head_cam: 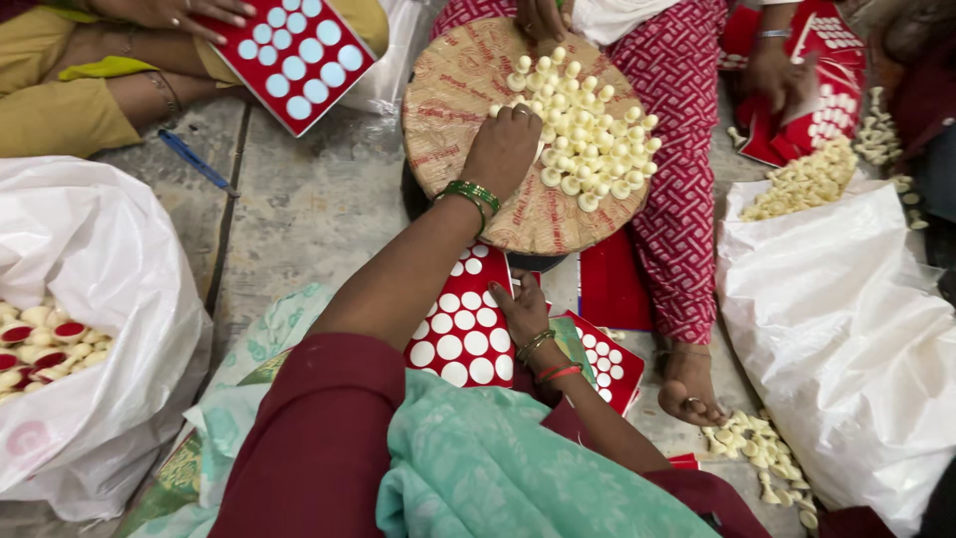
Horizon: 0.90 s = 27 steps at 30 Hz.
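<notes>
Head view: the left hand [501, 149] reaches onto a round tray [468, 80], fingers curled into a heap of small white pieces [588, 139] — too many to count, and whether it pinches one cannot be told. The right hand [524, 311] rests on a red card [460, 334] of white dots; its fingertips are hidden. Three more red cards show, two cut off by the frame. Two white sacks [90, 259] flank the floor — the left one holds red-and-white pieces.
</notes>
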Each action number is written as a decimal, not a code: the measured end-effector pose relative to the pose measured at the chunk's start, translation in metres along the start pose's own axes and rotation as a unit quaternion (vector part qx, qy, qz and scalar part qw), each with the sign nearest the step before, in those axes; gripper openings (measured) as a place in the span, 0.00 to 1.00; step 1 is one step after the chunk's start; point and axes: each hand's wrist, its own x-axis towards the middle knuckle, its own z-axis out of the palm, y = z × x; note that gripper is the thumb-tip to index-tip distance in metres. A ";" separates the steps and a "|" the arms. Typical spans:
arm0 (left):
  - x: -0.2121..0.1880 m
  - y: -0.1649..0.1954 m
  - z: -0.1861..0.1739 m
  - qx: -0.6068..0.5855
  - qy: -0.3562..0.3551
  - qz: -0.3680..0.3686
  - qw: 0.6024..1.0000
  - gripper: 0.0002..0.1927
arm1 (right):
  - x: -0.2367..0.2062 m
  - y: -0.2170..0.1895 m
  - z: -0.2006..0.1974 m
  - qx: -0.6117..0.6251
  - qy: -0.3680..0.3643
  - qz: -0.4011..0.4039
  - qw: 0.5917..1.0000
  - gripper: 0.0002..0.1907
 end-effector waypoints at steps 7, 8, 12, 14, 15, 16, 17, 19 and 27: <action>-0.031 -0.016 -0.014 0.022 0.052 0.039 0.998 0.11 | 0.000 -0.008 0.009 -0.014 0.001 0.032 0.999 0.18; -0.031 -0.013 -0.016 0.033 0.068 0.040 0.996 0.11 | 0.001 -0.008 0.010 -0.006 0.000 0.027 1.000 0.18; -0.019 -0.005 -0.013 0.003 -0.021 -0.051 0.998 0.16 | 0.000 -0.009 0.010 -0.010 -0.002 0.011 1.000 0.19; -0.014 -0.013 -0.008 -0.074 -0.060 -0.145 0.985 0.27 | 0.000 -0.009 0.008 -0.050 -0.007 -0.026 0.998 0.19; -0.018 -0.021 -0.005 -0.138 -0.025 -0.181 0.973 0.22 | -0.001 -0.008 0.007 -0.082 -0.011 -0.056 0.995 0.19; -0.027 -0.030 -0.007 -0.200 0.010 -0.218 0.955 0.17 | -0.001 -0.007 0.005 -0.114 -0.016 -0.085 0.990 0.19; -0.038 -0.043 -0.010 -0.267 0.049 -0.219 0.937 0.19 | -0.001 -0.006 0.004 -0.092 -0.007 -0.052 0.994 0.20; -0.074 -0.071 -0.016 -0.463 0.126 -0.202 0.854 0.15 | -0.001 -0.004 0.003 -0.047 0.008 0.006 0.999 0.20; -0.260 -0.092 -0.095 -0.621 0.086 -0.539 0.563 0.15 | 0.000 -0.011 0.028 -0.042 -0.032 0.000 0.999 0.19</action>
